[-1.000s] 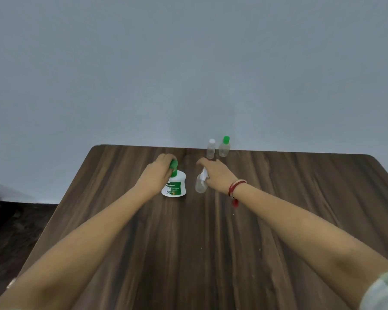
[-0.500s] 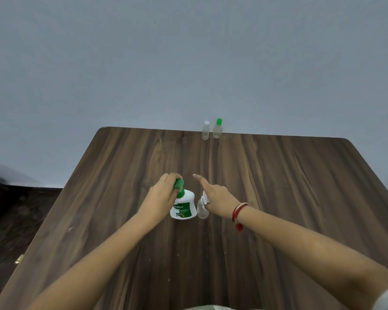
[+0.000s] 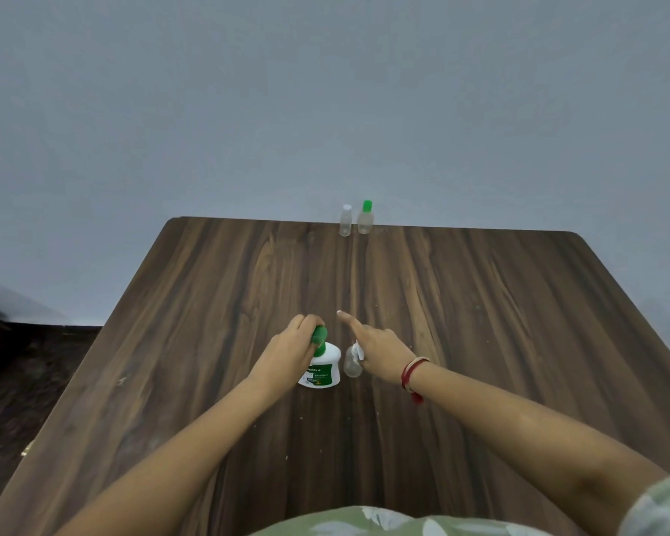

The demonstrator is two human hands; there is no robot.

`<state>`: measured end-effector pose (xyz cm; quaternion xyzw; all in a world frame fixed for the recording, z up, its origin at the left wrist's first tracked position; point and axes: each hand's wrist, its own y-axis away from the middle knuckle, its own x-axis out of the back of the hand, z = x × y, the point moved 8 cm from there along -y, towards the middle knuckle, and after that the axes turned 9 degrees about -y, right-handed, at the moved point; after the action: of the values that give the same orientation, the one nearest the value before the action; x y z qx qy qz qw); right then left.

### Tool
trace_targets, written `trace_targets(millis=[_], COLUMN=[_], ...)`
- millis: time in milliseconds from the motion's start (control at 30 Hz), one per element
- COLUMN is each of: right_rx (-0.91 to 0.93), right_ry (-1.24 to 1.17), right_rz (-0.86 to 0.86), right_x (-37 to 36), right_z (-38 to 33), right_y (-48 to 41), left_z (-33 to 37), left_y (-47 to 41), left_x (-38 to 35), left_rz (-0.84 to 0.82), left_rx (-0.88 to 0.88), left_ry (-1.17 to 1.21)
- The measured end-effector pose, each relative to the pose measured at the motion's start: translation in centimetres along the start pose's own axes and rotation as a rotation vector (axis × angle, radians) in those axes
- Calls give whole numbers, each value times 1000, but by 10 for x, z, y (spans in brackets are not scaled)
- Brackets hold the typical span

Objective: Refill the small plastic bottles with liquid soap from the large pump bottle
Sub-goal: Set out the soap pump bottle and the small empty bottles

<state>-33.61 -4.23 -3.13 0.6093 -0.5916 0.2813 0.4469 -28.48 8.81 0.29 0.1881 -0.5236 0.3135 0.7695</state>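
Observation:
The large white pump bottle (image 3: 323,371) with a green label and green pump head stands on the middle of the dark wooden table (image 3: 480,303). My left hand (image 3: 293,352) is wrapped around its green top. Right beside it stands a small clear bottle (image 3: 351,363) with a white cap, gripped near its top by my right hand (image 3: 378,352), whose index finger points forward. Two more small clear bottles stand upright at the far edge: one with a white cap (image 3: 345,220) and one with a green cap (image 3: 365,217).
A plain grey wall rises directly behind the table's far edge. Dark floor lies to the left of the table. A red bangle and thread circle my right wrist (image 3: 414,375).
Both hands have drawn the pump bottle and the small clear bottle away from the far edge toward me, to the middle of the table. The two far bottles stayed put.

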Motion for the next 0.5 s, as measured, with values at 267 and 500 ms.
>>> trace_targets(millis=[267,500], right_rx=[-18,-105], right_ry=[74,204], right_rz=[-33,-168], right_x=[-8,13], right_z=[8,42], right_y=[0,4], left_z=[2,-1], left_y=[-1,-22], left_x=[6,24], left_rz=[-32,-205], left_rx=[-19,-94], left_ry=[-175,79])
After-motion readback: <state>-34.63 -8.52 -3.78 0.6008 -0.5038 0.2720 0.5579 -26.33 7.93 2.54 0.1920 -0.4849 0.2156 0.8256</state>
